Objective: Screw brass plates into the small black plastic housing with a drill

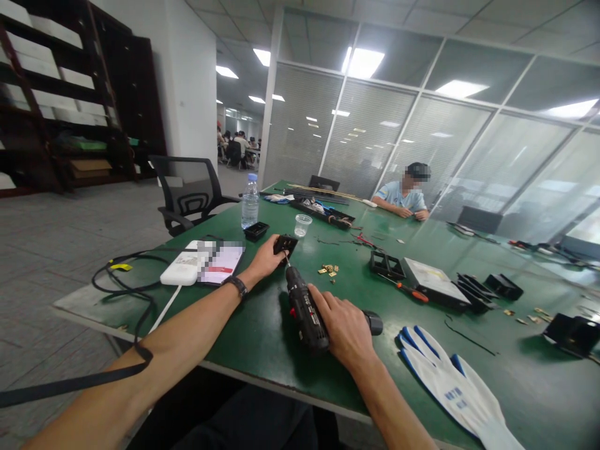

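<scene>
My left hand point(267, 257) grips a small black plastic box point(287, 245) above the near part of the green table point(253, 325). In my right hand point(344, 322) is a black cordless drill point(304, 309), tilted so its bit points away from me. The bit's tip reaches the black box near my left fingers; whether it sits in a screw or hole is too small to tell. Just right of the box lies a loose pile of small brass pieces point(329, 270). Another black box point(256, 231) stands beyond my left hand.
A water bottle point(250, 203) and a clear cup point(302, 225) stand beyond my hands. At left lie a phone point(227, 262), a white charger point(180, 265) and cables. Rightward are a screwdriver point(412, 292), black boxes and a white glove point(454, 387). A person point(404, 197) sits across.
</scene>
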`<action>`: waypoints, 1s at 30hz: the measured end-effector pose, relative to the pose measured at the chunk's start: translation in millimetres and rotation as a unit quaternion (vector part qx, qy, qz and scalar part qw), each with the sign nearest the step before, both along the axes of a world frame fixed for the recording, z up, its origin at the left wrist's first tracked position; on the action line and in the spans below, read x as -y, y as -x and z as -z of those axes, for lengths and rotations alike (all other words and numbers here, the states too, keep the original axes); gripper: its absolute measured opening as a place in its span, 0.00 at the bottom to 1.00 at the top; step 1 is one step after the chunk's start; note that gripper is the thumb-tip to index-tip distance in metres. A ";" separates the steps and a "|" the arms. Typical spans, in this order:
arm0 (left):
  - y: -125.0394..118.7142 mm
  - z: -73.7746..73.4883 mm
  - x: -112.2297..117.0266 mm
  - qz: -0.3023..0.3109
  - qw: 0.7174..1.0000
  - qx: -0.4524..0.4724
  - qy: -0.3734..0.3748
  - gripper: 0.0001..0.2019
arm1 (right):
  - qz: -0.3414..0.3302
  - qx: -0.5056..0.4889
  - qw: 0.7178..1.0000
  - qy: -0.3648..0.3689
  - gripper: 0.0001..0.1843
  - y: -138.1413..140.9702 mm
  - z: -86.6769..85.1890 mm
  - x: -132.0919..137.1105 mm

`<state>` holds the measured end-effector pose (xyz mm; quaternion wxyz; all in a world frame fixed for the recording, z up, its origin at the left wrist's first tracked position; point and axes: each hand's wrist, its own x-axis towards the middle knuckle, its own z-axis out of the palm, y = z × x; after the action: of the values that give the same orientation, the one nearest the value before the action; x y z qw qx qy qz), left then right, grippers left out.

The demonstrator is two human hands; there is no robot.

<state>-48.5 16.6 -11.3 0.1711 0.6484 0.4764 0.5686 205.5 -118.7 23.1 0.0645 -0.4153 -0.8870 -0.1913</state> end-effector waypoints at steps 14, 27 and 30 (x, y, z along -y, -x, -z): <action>4.4 3.0 1.9 -0.012 0.999 0.018 0.024 0.15 | 0.007 -0.006 1.000 -0.006 0.37 1.9 3.9 1.0; 7.7 8.3 -2.8 0.017 0.994 0.102 0.044 0.14 | -0.004 -0.036 0.999 0.002 0.35 3.5 6.0 1.9; 7.2 7.6 -2.7 0.028 0.993 0.109 0.047 0.14 | 0.001 -0.035 0.999 0.004 0.35 5.6 5.5 2.6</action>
<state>-55.7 19.3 -18.9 0.2683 0.5867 0.4631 0.6078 200.0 -121.3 17.6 0.0935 -0.4228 -0.8847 -0.1729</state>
